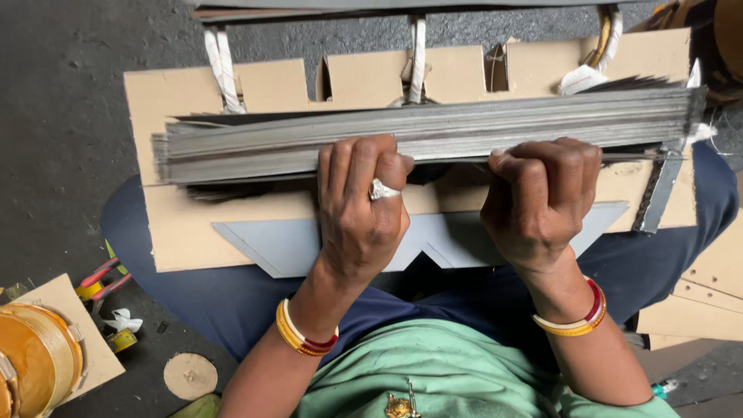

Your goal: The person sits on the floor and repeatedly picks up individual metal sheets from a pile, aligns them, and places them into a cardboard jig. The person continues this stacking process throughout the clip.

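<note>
From the head camera, looking straight down: a long stack of thin grey metal strips (426,135) lies across the person's lap, resting on a notched cardboard panel (186,232). Its long axis runs side to side, crosswise to both forearms, so the stack sits just beyond the knuckles and stretches well past each fist, left and right.

The left hand (362,209) is curled into a tight fist at the near edge of the stack, fingers (352,166) hooked over the strips and the thumb tucked in; a ring shows on one finger. The right hand (542,197) is clenched the same way a little further along, its fingers (553,159) folded down over the same near edge. Both hands grip the stack, neither open at all. They stand close together around the middle of the length, the left a touch nearer the centre, the right nearer the far right end, where a flat metal strap (658,193) hangs slantwise down from the strips.

Beyond the fingers, white cloth tapes (223,73) run up from the cardboard. Under the wrists a grey pointed sheet (286,248) lies on the panel. Off to the left of the left elbow, on the dark floor, sit a wound copper-coloured coil (31,356) and red-handled cutters (101,280).
</note>
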